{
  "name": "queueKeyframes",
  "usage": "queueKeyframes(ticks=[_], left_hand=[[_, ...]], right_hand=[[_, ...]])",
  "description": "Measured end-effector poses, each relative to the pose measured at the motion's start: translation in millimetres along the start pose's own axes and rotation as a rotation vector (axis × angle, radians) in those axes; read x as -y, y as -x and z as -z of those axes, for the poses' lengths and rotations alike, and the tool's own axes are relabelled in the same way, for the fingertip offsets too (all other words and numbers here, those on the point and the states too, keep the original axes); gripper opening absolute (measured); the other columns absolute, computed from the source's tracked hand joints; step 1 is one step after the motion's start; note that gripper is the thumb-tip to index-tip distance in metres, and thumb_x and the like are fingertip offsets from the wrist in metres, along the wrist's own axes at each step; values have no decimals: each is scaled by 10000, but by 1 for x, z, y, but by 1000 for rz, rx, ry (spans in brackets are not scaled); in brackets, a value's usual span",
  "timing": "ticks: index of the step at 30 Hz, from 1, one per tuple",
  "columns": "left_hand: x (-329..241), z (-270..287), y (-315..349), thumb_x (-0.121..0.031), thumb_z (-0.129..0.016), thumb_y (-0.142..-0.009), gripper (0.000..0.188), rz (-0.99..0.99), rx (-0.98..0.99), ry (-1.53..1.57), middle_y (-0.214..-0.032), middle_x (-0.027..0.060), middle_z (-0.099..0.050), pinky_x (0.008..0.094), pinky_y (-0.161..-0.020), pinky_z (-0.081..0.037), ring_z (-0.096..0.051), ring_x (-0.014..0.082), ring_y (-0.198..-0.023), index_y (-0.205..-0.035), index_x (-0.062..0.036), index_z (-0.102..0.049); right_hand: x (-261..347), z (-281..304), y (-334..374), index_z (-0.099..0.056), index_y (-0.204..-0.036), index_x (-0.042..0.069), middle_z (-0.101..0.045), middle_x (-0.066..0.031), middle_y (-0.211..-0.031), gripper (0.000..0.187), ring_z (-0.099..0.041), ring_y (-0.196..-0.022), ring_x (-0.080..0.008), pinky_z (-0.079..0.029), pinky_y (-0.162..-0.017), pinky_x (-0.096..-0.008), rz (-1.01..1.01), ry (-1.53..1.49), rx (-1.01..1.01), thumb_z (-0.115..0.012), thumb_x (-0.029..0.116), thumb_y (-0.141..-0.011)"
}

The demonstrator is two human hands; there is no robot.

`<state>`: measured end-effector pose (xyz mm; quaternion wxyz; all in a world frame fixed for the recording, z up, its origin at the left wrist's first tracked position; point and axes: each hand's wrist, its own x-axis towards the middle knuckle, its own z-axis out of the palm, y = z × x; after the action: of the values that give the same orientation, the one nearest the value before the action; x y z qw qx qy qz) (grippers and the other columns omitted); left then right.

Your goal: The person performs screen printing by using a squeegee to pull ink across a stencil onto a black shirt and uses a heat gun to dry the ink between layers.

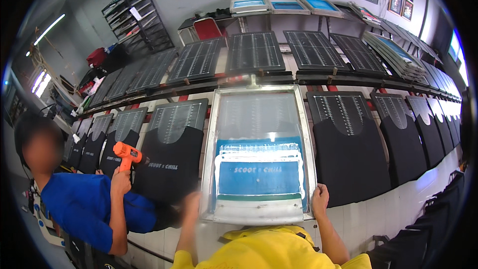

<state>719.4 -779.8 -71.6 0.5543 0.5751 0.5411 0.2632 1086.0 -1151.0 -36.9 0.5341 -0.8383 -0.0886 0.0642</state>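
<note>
A screen printing frame (307,154) with a metal rim lies in front of me over one of the boards. Its blue mesh (239,182) carries a smear of white ink (259,153) around a small line of lettering. Along the frame's near end rests a wide metal squeegee (266,210) with a green blade. My right hand (321,200) has its fingers curled round the frame's near right edge. My left hand (190,205) is at the near left edge, smeared by motion, so its grip does not show.
Black T-shirts (351,162) are stretched over a row of boards on both sides. At the left, a person in blue (79,206) points an orange heat gun (128,154) at a printed shirt (172,169). Bare boards (256,52) line the rail behind; more screens (321,4) stand beyond.
</note>
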Motion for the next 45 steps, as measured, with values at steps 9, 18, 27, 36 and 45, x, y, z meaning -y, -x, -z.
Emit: queueKeyframes(ticks=[9, 18, 27, 36, 45], left_hand=[[-35, -23, 31, -237, -594, -974, 310, -130, -24, -82, -789, 12, -627, 280, -689, -423, -542, 96, -734, -868, 37, -695], [-74, -169, 106, -180, -593, -954, 299, -165, 29, -20, -1009, 96, -718, 298, -872, -490, -649, 159, -955, -1056, 77, -708], [-102, -367, 181, -286, -685, -909, 358, -273, 298, -129, -1001, 168, -698, 365, -771, -532, -694, 273, -874, -1100, 15, -714], [-110, -447, 192, -340, -687, -896, 443, -252, 340, -293, -992, 233, -675, 407, -805, -516, -668, 348, -897, -1064, 70, -700], [-119, -454, 219, -420, -651, -920, 534, -366, 213, -481, -1053, 266, -645, 463, -891, -498, -633, 398, -999, -1119, 76, -666]], right_hand=[[23, 34, 6, -680, -1084, -50, -711, -100, -918, 212, -654, -858, -141, -512, -792, -278, -38, -42, -21, -532, 40, -962], [-39, 164, -100, -675, -1095, -50, -691, -80, -932, 220, -628, -868, -130, -492, -792, -262, 42, -35, -88, -523, 0, -943], [-113, 342, -218, -699, -1073, -40, -696, -94, -915, 239, -639, -850, -171, -505, -804, -314, 91, 121, -169, -530, 37, -922], [-156, 383, -300, -665, -1087, -82, -696, -129, -950, 253, -647, -860, -186, -511, -822, -320, 170, 133, -51, -517, 39, -921], [-132, 374, -294, -666, -1159, -91, -687, -253, -1112, 296, -661, -1002, -338, -504, -931, -405, 158, 265, -69, -553, 110, -973]])
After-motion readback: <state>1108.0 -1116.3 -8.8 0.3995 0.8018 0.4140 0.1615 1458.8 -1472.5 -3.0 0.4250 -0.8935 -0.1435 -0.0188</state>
